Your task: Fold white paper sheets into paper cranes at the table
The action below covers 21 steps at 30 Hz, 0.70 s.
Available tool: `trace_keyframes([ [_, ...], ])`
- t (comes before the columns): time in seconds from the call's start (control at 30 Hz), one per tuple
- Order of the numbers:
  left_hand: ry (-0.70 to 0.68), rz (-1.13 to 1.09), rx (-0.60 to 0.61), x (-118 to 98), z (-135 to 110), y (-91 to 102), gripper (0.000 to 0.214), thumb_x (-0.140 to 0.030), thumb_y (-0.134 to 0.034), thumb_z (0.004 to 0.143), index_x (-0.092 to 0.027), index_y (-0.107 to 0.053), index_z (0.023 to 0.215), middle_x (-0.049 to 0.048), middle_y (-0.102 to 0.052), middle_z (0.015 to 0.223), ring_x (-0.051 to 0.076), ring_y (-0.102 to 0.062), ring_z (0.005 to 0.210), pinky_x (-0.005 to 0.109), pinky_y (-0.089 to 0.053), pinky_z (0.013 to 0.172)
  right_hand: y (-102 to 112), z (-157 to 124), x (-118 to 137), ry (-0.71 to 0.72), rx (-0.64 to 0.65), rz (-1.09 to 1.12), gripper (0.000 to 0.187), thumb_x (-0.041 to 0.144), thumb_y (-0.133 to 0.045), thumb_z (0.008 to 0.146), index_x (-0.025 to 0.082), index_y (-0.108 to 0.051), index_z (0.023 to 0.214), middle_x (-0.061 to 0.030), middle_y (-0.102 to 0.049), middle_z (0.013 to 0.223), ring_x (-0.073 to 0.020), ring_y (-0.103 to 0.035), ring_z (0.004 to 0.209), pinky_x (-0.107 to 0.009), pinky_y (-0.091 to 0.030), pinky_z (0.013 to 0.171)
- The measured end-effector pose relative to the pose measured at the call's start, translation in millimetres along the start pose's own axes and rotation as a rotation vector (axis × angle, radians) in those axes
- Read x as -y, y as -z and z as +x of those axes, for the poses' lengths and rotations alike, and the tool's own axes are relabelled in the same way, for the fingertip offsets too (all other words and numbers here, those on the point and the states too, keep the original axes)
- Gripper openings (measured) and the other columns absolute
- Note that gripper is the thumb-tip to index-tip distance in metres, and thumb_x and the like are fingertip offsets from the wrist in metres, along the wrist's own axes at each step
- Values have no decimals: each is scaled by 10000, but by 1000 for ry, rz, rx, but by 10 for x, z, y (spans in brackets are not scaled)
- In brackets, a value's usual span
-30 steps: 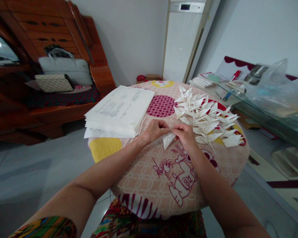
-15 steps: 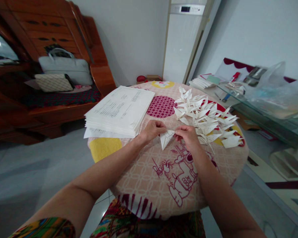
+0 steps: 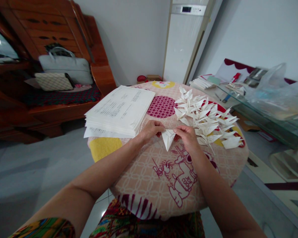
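Left hand [image 3: 151,130] and right hand [image 3: 187,135] both pinching the top corners of a folded paper piece [image 3: 168,138], its point hanging down over the round table [image 3: 149,172], folded paper shapes [image 3: 206,120] lying just right, paper stack [image 3: 119,110] sitting left.

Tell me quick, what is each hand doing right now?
Left hand: closed, pinching the left top corner of the folded paper piece.
Right hand: closed, pinching the right top corner of the same piece.

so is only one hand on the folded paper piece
No, both the left hand and the right hand pinch the folded paper piece at its top edge, its point facing down.
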State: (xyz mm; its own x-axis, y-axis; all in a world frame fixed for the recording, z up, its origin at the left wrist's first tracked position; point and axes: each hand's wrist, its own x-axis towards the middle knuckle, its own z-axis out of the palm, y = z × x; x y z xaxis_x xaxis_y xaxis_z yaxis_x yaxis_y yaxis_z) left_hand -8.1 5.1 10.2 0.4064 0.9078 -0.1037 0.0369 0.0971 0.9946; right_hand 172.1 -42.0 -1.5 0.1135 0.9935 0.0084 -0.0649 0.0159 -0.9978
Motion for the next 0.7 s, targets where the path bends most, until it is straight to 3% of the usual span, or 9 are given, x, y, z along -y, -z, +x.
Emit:
trace_keyframes([
  [0.7, 226, -141, 126, -26, -69, 57, 61, -152, -632, 587, -131, -587, 551, -8, -534, 468, 71, -466, 435, 190, -335, 437, -12, -46, 82, -105, -56, 55, 176, 308, -772, 529, 192, -640, 526, 21, -578, 418, -111, -479, 335, -227, -373, 330],
])
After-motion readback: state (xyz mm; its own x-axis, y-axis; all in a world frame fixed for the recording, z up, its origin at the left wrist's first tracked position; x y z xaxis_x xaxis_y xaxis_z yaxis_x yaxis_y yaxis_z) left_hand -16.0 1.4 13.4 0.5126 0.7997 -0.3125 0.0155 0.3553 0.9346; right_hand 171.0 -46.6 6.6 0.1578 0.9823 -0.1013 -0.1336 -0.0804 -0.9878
